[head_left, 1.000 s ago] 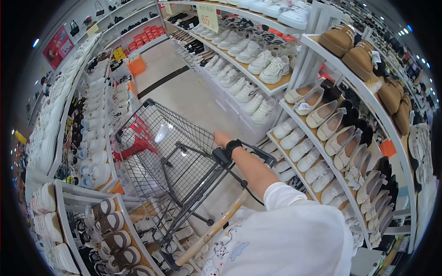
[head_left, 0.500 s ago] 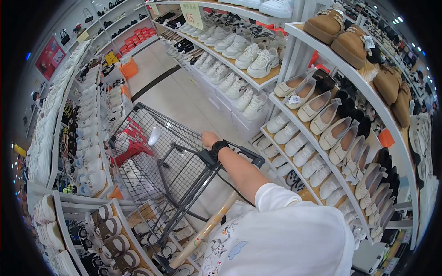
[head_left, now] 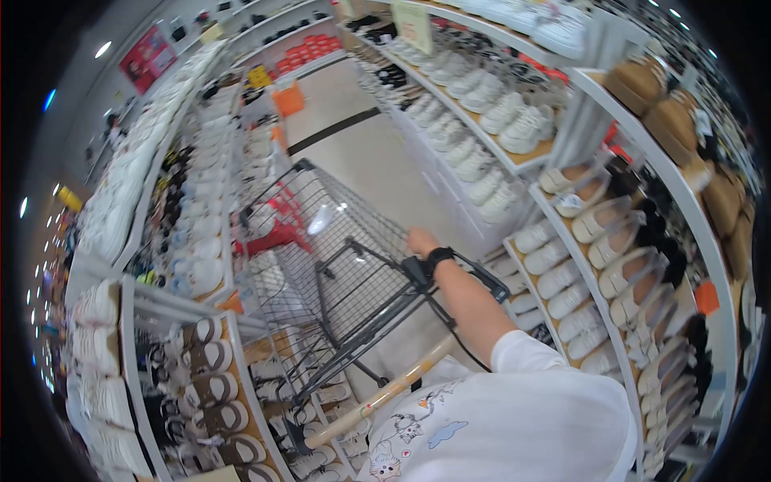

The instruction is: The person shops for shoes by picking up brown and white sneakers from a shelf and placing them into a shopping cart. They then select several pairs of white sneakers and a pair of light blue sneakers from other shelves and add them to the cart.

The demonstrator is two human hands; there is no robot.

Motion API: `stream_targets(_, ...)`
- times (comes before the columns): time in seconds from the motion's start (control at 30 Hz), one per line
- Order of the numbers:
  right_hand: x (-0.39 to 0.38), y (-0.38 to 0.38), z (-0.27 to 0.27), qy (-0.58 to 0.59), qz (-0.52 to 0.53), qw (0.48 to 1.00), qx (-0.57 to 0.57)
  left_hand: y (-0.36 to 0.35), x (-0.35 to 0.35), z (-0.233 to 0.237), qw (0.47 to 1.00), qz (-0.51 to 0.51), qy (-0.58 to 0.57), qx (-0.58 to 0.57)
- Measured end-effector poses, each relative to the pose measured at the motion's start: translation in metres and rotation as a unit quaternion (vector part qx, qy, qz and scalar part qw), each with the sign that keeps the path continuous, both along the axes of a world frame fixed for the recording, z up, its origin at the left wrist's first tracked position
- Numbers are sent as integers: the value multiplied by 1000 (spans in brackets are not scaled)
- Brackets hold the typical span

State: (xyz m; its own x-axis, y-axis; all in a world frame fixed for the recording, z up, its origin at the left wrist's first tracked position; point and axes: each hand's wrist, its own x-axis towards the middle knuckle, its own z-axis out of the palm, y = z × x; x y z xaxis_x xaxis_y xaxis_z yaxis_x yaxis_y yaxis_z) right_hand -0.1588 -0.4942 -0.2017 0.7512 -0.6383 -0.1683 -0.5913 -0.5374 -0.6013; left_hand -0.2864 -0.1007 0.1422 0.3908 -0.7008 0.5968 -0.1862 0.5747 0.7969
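Observation:
My right hand, with a black watch at the wrist, is closed over the right side rim of a grey wire shopping cart. The arm reaches past the cart's handlebar, a tan bar with black ends running diagonally in front of my white shirt. Something red with strap-like parts shows through the far left part of the basket mesh. My left hand is out of view.
Shoe shelves line both sides: white sneakers and cream flats on the right, brown-strapped sandals close on the left. Tiled aisle floor runs ahead past an orange box. A price sign hangs above.
The view has turned, so the cart, the shelves and my right arm appear farther right and slightly lower. My right hand stays closed on the cart's rim.

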Motion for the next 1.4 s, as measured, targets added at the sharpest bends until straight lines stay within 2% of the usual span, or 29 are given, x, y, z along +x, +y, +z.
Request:
stream_targets(0.07,-1,-1,-3,-17,-11,1000,-12,-2,30,0,969,-214,-122,-28)
stream_targets(0.17,3,-9,-18,13,-6,1000,0,7,33,-2,966,-213,-137,-49)
stream_targets(0.2,0,-6,-8,21,-6,1000,4,9,33,0,964,-227,-127,-58)
stream_targets(0.4,0,-7,-5,9,-23,999,35,17,29,3,968,-214,-127,-2)
stream_targets(0.47,-1,-6,-1,17,-4,999,28,14,26,3,961,-250,-116,20)
stream_targets(0.63,0,-14,-10,28,-12,999,30,23,27,4,965,-242,-100,8)
stream_targets(0.73,1,-25,-28,14,7,999,35,27,31,-3,961,-255,-96,-51)
stream_targets(0.8,0,-30,-35,12,8,999,31,24,36,-21,927,-325,-54,-178)
stream_targets(0.87,3,-37,-39,26,16,999,26,55,19,-87,965,-164,147,-144)
stream_targets(0.9,3,-42,-42,38,33,998,23,51,22,-72,990,46,120,51)
stream_targets(0.93,5,-57,-63,35,44,998,20,47,26,-58,933,251,92,241)
stream_targets(0.97,8,-67,-82,30,53,998,16,46,30,-71,930,267,94,235)
stream_targets(1.0,5,-65,-75,19,55,998,18,43,44,-97,824,433,-217,294)
stream_targets(1.03,2,-62,-66,6,56,997,55,42,55,-118,601,539,-495,322)
stream_targets(1.07,6,-77,-97,-10,53,998,27,45,51,-136,591,552,-491,325)
stream_targets(1.1,-3,-63,-66,-8,60,998,32,50,39,-158,613,513,-405,444)
stream_targets(1.13,-5,-62,-63,-8,71,997,12,53,31,-172,623,465,-305,551)
stream_targets(1.17,-8,-59,-56,-17,77,997,6,55,30,-179,613,481,-296,553)
stream_targets(1.2,-14,-50,-46,-42,64,997,-29,57,30,-185,642,480,-292,521)
stream_targets(1.23,-12,-60,-56,-26,77,997,10,58,28,-187,668,481,-288,489)
stream_targets(1.27,1,-104,-126,-33,84,996,22,58,26,-186,654,503,-276,493)
stream_targets(1.3,-2,-97,-109,-25,92,995,27,57,25,-183,659,496,-291,485)
stream_targets(1.33,4,-122,-146,-35,79,995,48,57,23,-181,663,488,-306,478)
stream_targets(1.37,11,-146,-182,-44,40,993,100,57,22,-183,665,493,-299,474)
stream_targets(1.4,7,-137,-161,-56,41,978,196,57,21,-186,651,512,-288,480)
